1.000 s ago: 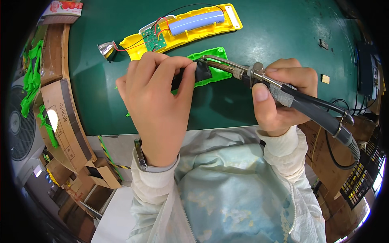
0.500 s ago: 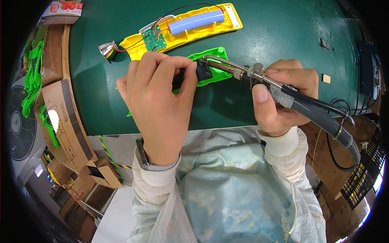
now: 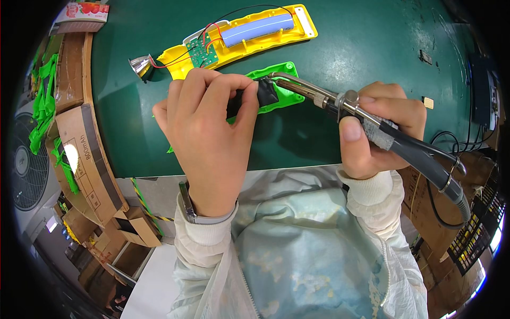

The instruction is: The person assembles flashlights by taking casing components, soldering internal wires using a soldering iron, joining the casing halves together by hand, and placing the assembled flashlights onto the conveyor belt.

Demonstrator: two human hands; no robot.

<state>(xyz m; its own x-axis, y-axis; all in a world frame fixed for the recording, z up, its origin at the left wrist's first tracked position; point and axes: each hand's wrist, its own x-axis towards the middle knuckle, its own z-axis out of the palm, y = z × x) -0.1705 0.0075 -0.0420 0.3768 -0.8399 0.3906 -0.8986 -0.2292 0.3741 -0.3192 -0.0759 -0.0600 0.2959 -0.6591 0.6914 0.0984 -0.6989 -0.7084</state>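
My left hand (image 3: 210, 119) is closed in a pinch over a green plastic shell (image 3: 289, 97), which lies on the table. Whatever sits between thumb and forefinger is hidden or too small to make out. A black piece (image 3: 267, 93) rests inside the shell, partly covered by these fingers. My right hand (image 3: 380, 130) grips a soldering iron (image 3: 320, 100) with a thin metal feed tube along its top. The iron's front end hovers over the black piece, a little right of my left fingertips; whether it touches anything cannot be seen.
Beyond lies a yellow shell (image 3: 249, 48) holding a blue cylindrical battery (image 3: 257, 30) and a green circuit board (image 3: 202, 51). Wires run to a silver lamp reflector (image 3: 141, 66). Cardboard boxes (image 3: 85, 154) line the left edge. A small tan block (image 3: 427, 102) sits at right.
My right hand and the soldering iron have shifted slightly right and down, drawing the iron's end back from my left fingertips. My left hand stays in place.
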